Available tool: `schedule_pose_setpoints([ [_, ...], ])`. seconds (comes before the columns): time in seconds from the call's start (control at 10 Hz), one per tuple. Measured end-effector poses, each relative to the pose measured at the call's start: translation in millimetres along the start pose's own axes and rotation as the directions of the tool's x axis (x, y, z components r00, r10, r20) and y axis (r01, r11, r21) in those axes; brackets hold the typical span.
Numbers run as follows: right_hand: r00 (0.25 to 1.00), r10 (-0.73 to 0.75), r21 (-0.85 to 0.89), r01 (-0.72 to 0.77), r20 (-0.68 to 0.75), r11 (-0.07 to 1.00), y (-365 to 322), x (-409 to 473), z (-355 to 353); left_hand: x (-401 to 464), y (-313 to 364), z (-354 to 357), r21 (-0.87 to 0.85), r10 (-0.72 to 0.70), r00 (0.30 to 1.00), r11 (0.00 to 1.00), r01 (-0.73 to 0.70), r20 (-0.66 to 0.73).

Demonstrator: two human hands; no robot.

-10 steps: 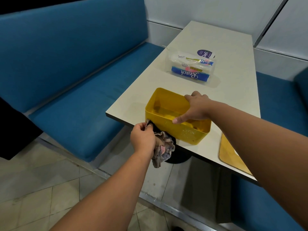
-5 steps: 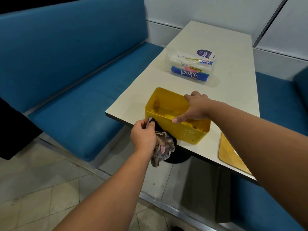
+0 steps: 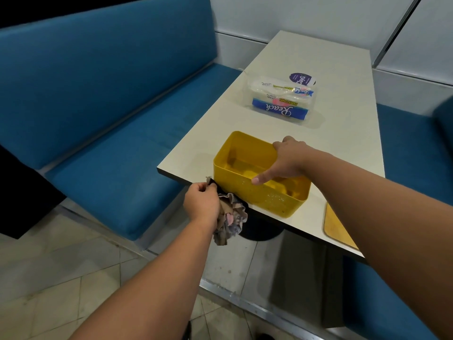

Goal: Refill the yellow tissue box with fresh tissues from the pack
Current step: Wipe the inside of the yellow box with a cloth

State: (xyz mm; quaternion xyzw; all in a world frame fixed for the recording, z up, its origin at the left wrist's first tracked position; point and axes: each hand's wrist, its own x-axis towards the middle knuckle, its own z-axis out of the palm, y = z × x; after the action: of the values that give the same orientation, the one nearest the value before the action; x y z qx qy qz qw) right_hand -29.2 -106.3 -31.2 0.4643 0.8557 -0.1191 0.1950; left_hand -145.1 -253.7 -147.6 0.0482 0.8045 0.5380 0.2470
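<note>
The yellow tissue box [image 3: 235,155] stands open and empty near the table's front edge. My right hand [image 3: 285,159] grips its far right rim, thumb reaching over the near wall. A crumpled patterned cloth [image 3: 229,223] hangs below the table edge, held by my left hand [image 3: 201,203] just in front of the box's near left corner. The tissue pack [image 3: 279,100], clear plastic with a blue label, lies farther back on the table.
The pale table [image 3: 343,99] runs away from me between blue benches [image 3: 110,168]. A wooden lid or board [image 3: 335,229] lies at the table's front right. A round dark sticker [image 3: 301,79] sits behind the pack. Tiled floor lies below.
My left hand with the cloth has shifted slightly along the table edge by the box's corner. The right hand and the box have stayed put.
</note>
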Motion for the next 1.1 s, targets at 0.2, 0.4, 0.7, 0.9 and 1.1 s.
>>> schedule_pose_setpoints([
  [0.2,1.0,-0.005,-0.022,0.005,-0.002,1.0,-0.5,-0.1,-1.3,-27.5,-17.0,22.8,0.022,0.022,0.994,0.999,-0.024,0.108],
  [0.4,1.0,-0.008,-0.018,0.008,-0.013,1.0,2.2,0.9,2.4,-14.5,-13.5,15.2,0.025,0.033,0.998,0.999,-0.034,0.048],
  [0.7,1.0,-0.018,-0.019,0.018,-0.018,1.0,2.7,-1.1,4.1,-8.4,-10.9,8.4,0.052,0.037,0.997,0.998,-0.04,0.061],
  [0.9,1.0,-0.013,-0.02,0.013,-0.028,1.0,2.9,-1.8,4.5,-25.8,-6.5,14.5,0.02,0.068,0.988,0.997,-0.072,0.141],
  [1.1,0.999,-0.014,-0.022,0.014,-0.028,1.0,2.1,-2.7,4.2,-26.8,-8.9,12.3,-0.037,0.093,0.989,0.995,-0.09,0.113],
])
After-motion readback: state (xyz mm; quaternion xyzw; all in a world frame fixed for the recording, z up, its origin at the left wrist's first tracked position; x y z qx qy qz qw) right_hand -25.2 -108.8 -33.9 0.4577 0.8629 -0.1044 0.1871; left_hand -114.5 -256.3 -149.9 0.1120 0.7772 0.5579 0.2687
